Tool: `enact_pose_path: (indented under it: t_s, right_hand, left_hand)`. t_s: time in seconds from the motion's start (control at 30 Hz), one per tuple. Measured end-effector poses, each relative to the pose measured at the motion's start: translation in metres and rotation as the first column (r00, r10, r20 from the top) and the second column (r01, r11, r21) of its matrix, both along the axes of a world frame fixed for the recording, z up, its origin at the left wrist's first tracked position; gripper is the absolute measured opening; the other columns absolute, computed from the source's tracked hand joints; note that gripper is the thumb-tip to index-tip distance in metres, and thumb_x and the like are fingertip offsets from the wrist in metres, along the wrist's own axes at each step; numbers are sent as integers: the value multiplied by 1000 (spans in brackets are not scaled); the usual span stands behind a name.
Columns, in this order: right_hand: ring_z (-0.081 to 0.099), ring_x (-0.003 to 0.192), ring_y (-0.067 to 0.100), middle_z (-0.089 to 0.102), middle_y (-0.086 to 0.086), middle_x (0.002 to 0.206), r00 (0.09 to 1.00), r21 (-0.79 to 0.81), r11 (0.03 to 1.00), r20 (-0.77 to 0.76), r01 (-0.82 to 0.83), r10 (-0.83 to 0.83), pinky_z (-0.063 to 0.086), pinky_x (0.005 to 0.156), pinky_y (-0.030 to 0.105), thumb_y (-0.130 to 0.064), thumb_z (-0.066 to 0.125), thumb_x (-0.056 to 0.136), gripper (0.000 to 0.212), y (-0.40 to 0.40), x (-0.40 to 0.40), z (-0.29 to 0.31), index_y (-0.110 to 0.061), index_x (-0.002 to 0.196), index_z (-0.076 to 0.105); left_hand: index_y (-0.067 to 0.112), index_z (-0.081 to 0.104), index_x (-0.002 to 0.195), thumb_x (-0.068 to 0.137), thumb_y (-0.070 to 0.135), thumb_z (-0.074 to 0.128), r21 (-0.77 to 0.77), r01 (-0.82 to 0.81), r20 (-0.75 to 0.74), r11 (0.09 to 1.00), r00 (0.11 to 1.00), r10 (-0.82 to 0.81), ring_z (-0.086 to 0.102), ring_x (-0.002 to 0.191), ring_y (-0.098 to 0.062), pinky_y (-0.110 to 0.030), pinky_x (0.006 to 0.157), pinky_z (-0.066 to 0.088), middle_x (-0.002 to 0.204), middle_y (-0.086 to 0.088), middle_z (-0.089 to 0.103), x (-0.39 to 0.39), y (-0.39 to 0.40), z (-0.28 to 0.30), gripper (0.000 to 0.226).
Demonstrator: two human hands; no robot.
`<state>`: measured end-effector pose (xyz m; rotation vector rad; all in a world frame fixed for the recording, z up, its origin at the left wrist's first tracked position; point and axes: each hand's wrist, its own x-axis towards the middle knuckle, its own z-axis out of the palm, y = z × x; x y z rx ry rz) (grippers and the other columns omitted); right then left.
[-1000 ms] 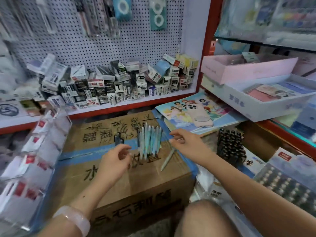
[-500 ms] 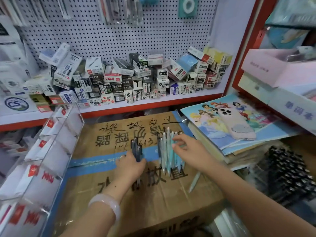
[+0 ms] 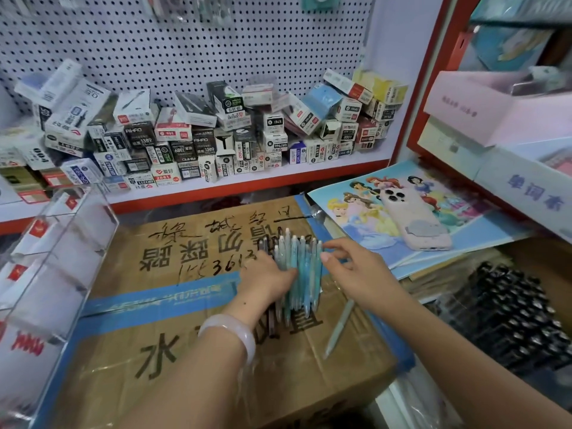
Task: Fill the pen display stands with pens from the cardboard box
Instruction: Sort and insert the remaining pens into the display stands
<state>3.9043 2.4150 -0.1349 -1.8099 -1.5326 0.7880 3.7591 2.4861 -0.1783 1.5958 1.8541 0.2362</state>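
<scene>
A sealed cardboard box (image 3: 192, 360) with blue tape lies in front of me. On its top lies a row of several light blue pens (image 3: 301, 274). My left hand (image 3: 266, 283) presses against the row's left side, its fingers curled around a few dark pens and the nearest blue ones. My right hand (image 3: 353, 270) touches the row's right side with its fingertips. One loose pale pen (image 3: 339, 329) lies on the box under my right wrist. A clear acrylic display stand (image 3: 52, 274) with tiered compartments stands at the left.
A shelf (image 3: 216, 187) of stacked pen boxes runs under a pegboard behind the carton. A phone (image 3: 414, 221) lies on a cartoon book at the right. A pack of black pens (image 3: 520, 320) sits lower right. Pink and white boxes fill the right shelves.
My left hand has moved right with its dark pens and now meets the blue pen row. My right hand closed in on the row's right side. The view shifted left and nearer.
</scene>
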Motion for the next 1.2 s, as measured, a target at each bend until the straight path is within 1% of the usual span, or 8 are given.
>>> enact_pose_path:
  t_s: [0.3, 0.5, 0.63, 0.8, 0.9, 1.03, 1.13, 1.2]
  right_hand:
    - [54, 88, 6, 55, -13, 99, 1000, -5, 1000, -11, -21, 21, 41, 80, 22, -39, 48, 94, 34, -1, 1, 1, -27, 126, 50]
    - [55, 91, 6, 56, -11, 104, 999, -2, 1000, -28, -30, 30, 40, 77, 21, -40, 47, 94, 35, -3, 1, 0, -27, 127, 50]
    - [54, 89, 5, 56, -10, 105, 999, -9, 1000, -43, -23, 22, 39, 76, 21, -40, 47, 94, 34, -3, 3, 0, -28, 126, 49]
    - [53, 89, 6, 57, -8, 106, 999, -12, 1000, -39, -27, 27, 38, 75, 21, -39, 47, 95, 34, -6, 1, 3, -25, 126, 49]
    - [53, 93, 10, 56, -8, 103, 999, -17, 999, -39, -34, 33, 41, 79, 24, -38, 46, 95, 36, -12, -4, 7, -23, 128, 48]
    - [53, 95, 10, 57, -6, 111, 999, -31, 999, -19, -38, 38, 40, 76, 24, -40, 45, 96, 37, -22, -12, 11, -24, 129, 47]
    - [59, 98, 15, 59, -1, 118, 997, -56, 998, -78, -30, 25, 48, 86, 32, -40, 46, 95, 35, -28, -22, 14, -25, 126, 49]
    - [62, 98, 19, 60, 1, 115, 984, -83, 995, -173, -52, 37, 51, 91, 39, -37, 46, 96, 30, -32, -34, 21, -24, 122, 51]
  left_hand:
    - [6, 38, 127, 70, 40, 73, -29, -10, -47, 1000, 999, 8, 50, 115, -31, -43, 92, 49, 125, -14, 49, 7, 5, -4, 75]
    - [5, 53, 105, 76, 19, 70, 32, -50, 103, 998, 994, 46, 61, 86, -23, -34, 73, 55, 94, -7, 60, 7, 4, -10, 36]
    - [12, 52, 79, 84, 20, 64, 45, -17, 124, 999, 992, 12, 50, 60, -9, -18, 45, 35, 71, 2, 51, 1, 2, -1, 15]
    - [13, 48, 97, 91, 13, 55, -19, -26, 291, 999, 956, 31, 53, 75, -17, -26, 65, 43, 78, -1, 51, -18, -10, 11, 10]
    - [12, 47, 98, 92, 16, 54, -104, -73, 447, 992, 888, 112, 55, 74, -17, -27, 59, 45, 84, -6, 56, -37, -24, 13, 10]
    - [12, 51, 101, 90, 18, 58, -192, -181, 633, 965, 728, 263, 60, 87, -31, -42, 78, 53, 94, -14, 61, -62, -43, 16, 14]
    - [9, 55, 100, 91, 12, 56, -184, -192, 734, 964, 625, 265, 55, 65, -23, -27, 49, 49, 77, -13, 58, -74, -61, 29, 10]
    - [9, 57, 98, 91, 12, 55, -155, -170, 792, 973, 567, 226, 57, 62, -18, -22, 42, 47, 72, -10, 60, -78, -74, 39, 8]
